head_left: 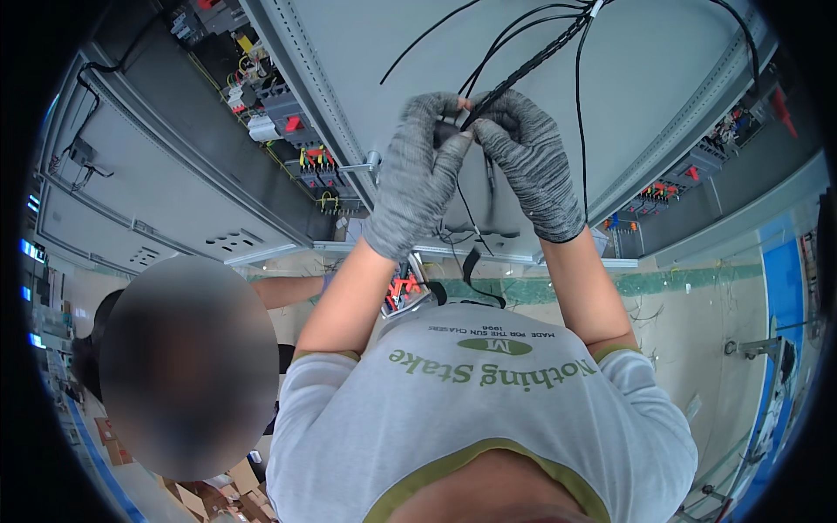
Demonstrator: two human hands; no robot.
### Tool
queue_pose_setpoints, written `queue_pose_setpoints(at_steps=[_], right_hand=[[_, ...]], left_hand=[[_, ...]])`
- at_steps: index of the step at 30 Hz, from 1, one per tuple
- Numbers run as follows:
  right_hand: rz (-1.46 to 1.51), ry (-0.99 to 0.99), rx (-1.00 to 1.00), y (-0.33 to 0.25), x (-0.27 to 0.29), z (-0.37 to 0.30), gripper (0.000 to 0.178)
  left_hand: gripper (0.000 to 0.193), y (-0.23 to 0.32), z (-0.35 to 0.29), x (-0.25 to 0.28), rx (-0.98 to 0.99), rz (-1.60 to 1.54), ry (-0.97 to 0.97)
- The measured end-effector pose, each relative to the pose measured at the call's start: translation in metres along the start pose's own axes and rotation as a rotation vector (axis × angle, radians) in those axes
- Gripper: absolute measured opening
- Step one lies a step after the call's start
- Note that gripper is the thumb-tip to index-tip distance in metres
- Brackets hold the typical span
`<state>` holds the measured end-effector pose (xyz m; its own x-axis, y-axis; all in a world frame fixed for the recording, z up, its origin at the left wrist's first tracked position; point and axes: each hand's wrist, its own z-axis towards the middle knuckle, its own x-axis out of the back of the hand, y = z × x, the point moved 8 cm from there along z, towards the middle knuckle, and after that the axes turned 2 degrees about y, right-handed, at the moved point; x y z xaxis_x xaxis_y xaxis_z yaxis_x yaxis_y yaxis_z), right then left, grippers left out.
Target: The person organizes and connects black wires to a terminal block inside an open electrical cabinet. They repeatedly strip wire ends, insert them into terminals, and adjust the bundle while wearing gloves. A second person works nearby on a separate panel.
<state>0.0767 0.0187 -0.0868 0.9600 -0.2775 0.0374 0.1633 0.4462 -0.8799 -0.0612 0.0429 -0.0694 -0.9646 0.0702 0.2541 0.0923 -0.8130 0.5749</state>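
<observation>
Gloves [392, 209] of grey knit leave some fingertips bare on both hands. The left hand [420, 170] and right hand [534, 166] pinch the black cable bundle [528, 70] near its lower end, thumbs against fingers — neither hand clearly nearer. A dark piece in the left palm is too hidden to identify. The bundle's long axis slants up and rightward from between them — beyond lies a pale grey panel [680, 78].
</observation>
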Motion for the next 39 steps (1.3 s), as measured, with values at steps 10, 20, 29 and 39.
queue_pose_setpoints(at_steps=[10, 20, 29, 39], right_hand=[[0.305, -0.035, -0.228, 0.063, -0.003, -0.011, 0.022], [0.027, -0.029, -0.028, 0.022, 0.009, -0.012, 0.025], [0.13, -0.165, -0.24, 0.031, 0.005, -0.014, 0.018], [0.029, -0.196, -0.095, 0.022, 0.008, -0.026, 0.018]], left_hand=[[0.027, -0.027, -0.009, -0.028, 0.566, -0.594, -0.349], [0.016, 0.013, 0.012, -0.012, -0.111, 0.412, -0.31], [0.023, 0.035, -0.057, -0.013, -0.107, 0.472, -0.221], [0.019, -0.035, -0.06, -0.024, 0.502, -0.441, -0.004]])
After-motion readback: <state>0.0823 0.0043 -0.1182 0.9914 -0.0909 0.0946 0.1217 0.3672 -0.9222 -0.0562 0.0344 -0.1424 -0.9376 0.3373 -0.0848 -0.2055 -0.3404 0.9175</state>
